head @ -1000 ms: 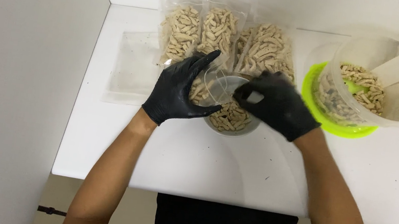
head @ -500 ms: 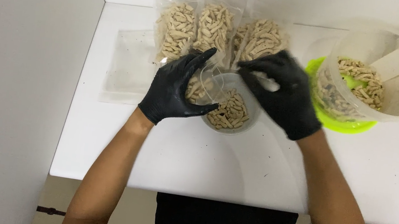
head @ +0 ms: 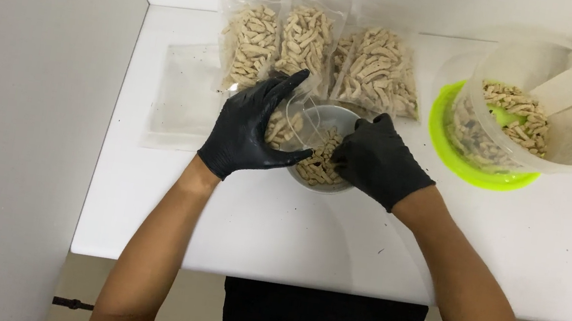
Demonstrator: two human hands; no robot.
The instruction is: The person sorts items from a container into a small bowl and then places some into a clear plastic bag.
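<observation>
At nine o'clock on the white table (head: 231, 235), an empty clear pouch (head: 179, 97) lies flat, apparently one of a spare stock within easy reach. Toward eleven and twelve o'clock, three filled pouches (head: 310, 45) of pale stick-shaped pieces lean in a row against the back wall, set clear of the working spot.

At the centre sits a small round bowl (head: 317, 180) with more of the pale pieces. The left hand (head: 249, 133), in a black glove, curls half-open around a clear pouch (head: 302, 122), thumb below and fingers above, seemingly holding its mouth spread over the bowl. The right hand (head: 379, 162), also gloved, is bunched at the bowl's three o'clock edge with fingertips down among the pieces; whether it pinches any I cannot tell.

At two o'clock a large clear tub (head: 554, 109) stands tilted on a lime-green lid (head: 450, 157), which leaves its remaining pieces gathered on one side.
</observation>
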